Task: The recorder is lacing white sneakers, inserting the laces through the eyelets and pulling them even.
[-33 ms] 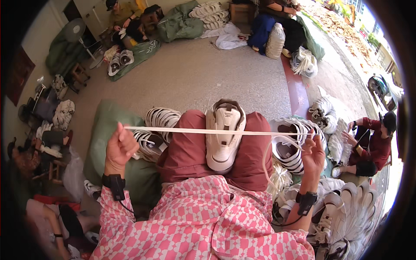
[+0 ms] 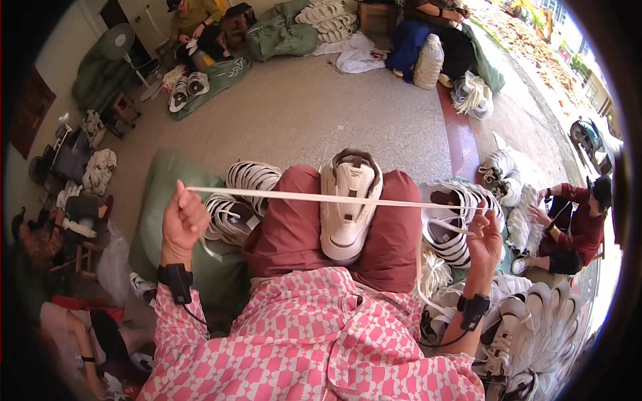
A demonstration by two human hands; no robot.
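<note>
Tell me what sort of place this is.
Probably an informal shoe workshop. Three signs: the heaped pale shoes at lower right, the pale lace stretched between the left hand and right hand, and another seated person in dark red to the right.

Shoe (image 2: pixel 345 230) between the knees (image 2: pixel 294 224), lace (image 2: pixel 287 195) running right across over it!
Left of that shoe, the left hand (image 2: pixel 184 217), more footwear (image 2: pixel 231 219), a sack (image 2: pixel 157 207); to its right, the right hand (image 2: pixel 485 240), and farther out, a seated co-worker (image 2: pixel 575 224); well beyond it, a fan (image 2: pixel 116 42) leftward, a jug (image 2: pixel 428 63) rightward.
</note>
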